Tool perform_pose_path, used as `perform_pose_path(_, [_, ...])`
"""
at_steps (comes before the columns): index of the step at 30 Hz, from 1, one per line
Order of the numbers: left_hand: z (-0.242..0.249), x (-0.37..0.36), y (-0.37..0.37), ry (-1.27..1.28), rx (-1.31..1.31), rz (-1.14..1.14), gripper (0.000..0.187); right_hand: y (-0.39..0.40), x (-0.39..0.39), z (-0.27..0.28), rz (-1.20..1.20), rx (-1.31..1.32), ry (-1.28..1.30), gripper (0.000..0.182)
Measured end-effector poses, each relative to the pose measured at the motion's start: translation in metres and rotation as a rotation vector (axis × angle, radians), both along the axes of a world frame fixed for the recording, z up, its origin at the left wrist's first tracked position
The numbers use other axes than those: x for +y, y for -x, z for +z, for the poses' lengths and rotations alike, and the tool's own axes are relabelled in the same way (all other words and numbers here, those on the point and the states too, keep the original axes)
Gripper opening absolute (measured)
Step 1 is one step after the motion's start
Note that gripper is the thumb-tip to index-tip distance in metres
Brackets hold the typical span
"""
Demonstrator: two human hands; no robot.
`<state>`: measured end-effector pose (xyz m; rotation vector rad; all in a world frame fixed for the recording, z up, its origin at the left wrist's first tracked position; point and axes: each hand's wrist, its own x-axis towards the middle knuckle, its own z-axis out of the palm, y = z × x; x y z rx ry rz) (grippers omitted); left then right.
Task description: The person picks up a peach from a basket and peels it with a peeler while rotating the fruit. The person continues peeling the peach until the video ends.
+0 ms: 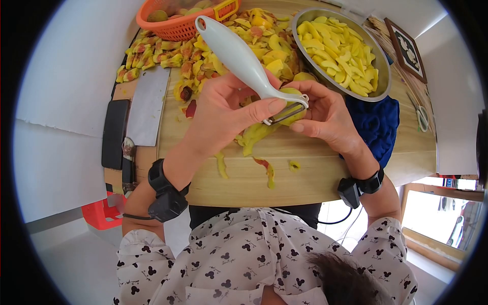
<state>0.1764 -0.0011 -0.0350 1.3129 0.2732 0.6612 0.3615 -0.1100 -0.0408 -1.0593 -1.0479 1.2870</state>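
- The left hand (235,105) grips a pale peeler (236,55), its handle slanting up and away, its thumb pressed near the blade end.
- The right hand (328,113) is closed around a pale green-yellow fruit (291,120), fingers on the far side and thumb on the near side.
- The fruit sits between the two hands, above the tabletop (315,178), with the peeler's blade lying across it (whether the edge is biting in, I cannot tell).
- Under the hands hangs or lies some yellow-green peel (254,136); nearer the body, a few loose strips (267,172) rest on the wood, one of them with red skin.
- Just beyond the right hand stands a round metal bowl (384,73), filled with yellow slices (335,48).
- A dark blue cloth (373,124) lies bunched beside the bowl, on its near side.
- Beyond the left hand spreads a heap of yellow and reddish peelings (162,55).
- At the far edge of that heap is an orange plastic basket (175,31) with a yellow handle, holding several round fruits (157,16), partly cut off by the view.
- Farther left lie a broad metal blade (147,104) and a black phone (115,133), side by side.
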Motion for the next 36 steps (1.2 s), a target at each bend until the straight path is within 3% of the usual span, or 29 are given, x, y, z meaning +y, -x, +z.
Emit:
perform_pose_path(7, [0.002, -0.003, 0.0, -0.031, 0.105, -0.023, 0.031, 0.0, 0.0, -0.005, -0.011, -0.079, -0.011, 0.054])
perform_pose_path(16, [-0.003, -0.005, -0.002, 0.034, 0.05, -0.052, 0.03, 0.001, -0.002, -0.003, 0.005, -0.114, 0.031, 0.048])
perform_pose_path(19, [0.006, -0.005, 0.001, 0.132, 0.082, -0.067, 0.027, 0.003, -0.002, -0.002, 0.006, -0.088, 0.021, 0.047])
perform_pose_path(36, [-0.008, 0.005, 0.001, 0.117, 0.127, -0.021, 0.025, 0.002, -0.002, -0.003, 0.022, -0.186, -0.013, 0.047])
